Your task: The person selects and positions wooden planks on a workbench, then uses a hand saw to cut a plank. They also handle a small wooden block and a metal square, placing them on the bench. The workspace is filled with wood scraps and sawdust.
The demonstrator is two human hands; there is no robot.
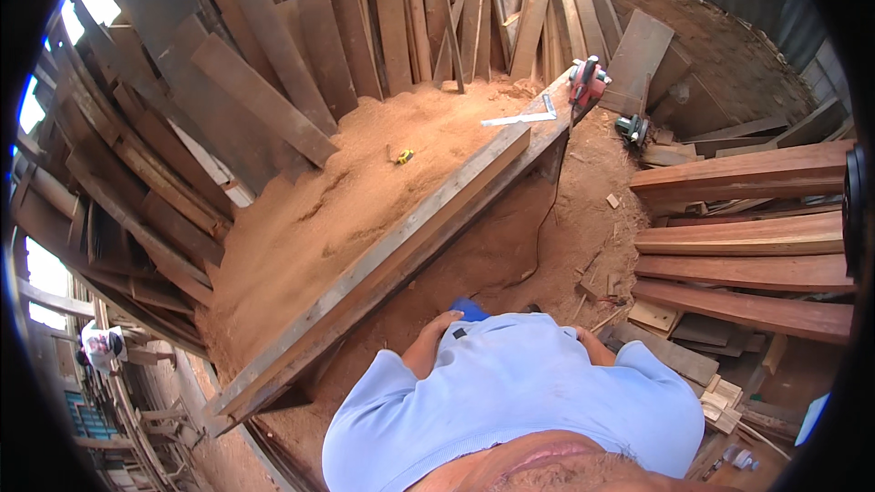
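Note:
My left hand [445, 320] is down at the front of my waist, close to a patch of blue cloth [469, 310]; its fingers are mostly hidden. My right forearm [596, 348] goes behind my light blue shirt, which hides that hand. Ahead of me a long thick timber beam [401, 246] runs diagonally, lying on a plank bench [544, 148]. At its far end lie a metal framing square [524, 117] and a red power tool [589, 82]. A yellow tape measure [403, 157] rests on the sawdust beyond the beam.
Boards [319, 46] lean along the far and left sides around a sawdust heap [301, 246]. A dark green power tool [631, 130] sits right of the bench. Reddish planks [743, 241] are stacked at right. A black cord [551, 210] trails across the ground. Another person [105, 346] is far left.

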